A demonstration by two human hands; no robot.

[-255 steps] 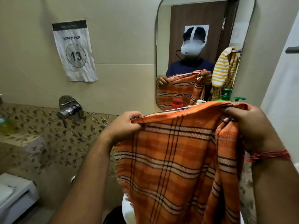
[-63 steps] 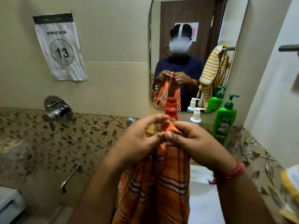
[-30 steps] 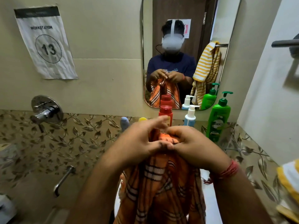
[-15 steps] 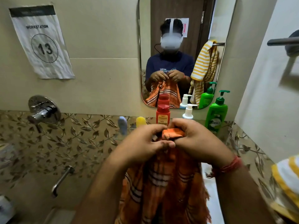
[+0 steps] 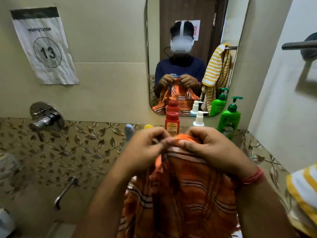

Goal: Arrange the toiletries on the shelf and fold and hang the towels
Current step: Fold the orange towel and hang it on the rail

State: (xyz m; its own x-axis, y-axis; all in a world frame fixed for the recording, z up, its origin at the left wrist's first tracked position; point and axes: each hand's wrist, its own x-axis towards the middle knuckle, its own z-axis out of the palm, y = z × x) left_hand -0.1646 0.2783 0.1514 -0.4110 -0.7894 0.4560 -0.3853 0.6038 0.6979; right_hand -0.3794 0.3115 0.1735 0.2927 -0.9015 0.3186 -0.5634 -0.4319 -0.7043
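Observation:
An orange checked towel (image 5: 185, 191) hangs folded in front of me. My left hand (image 5: 145, 148) and my right hand (image 5: 211, 148) pinch its top edge close together, fingertips nearly touching. Behind them on the ledge stand a red bottle (image 5: 172, 123), a white pump bottle (image 5: 199, 119) and a green pump bottle (image 5: 229, 118). A small blue item (image 5: 129, 131) and a yellow cap (image 5: 148, 126) sit left of the red bottle. A yellow striped towel (image 5: 303, 194) shows at the right edge.
A mirror (image 5: 190, 55) on the wall reflects me and a hanging striped towel. A dark towel bar (image 5: 299, 45) juts from the right wall. A chrome tap valve (image 5: 46, 117) and spout (image 5: 66, 192) are on the left wall, below a paper sign (image 5: 43, 47).
The towel went from spread wide to folded narrow, and my hands came together at its top. In the last second the view tipped slightly down; the hands stay joined on the edge.

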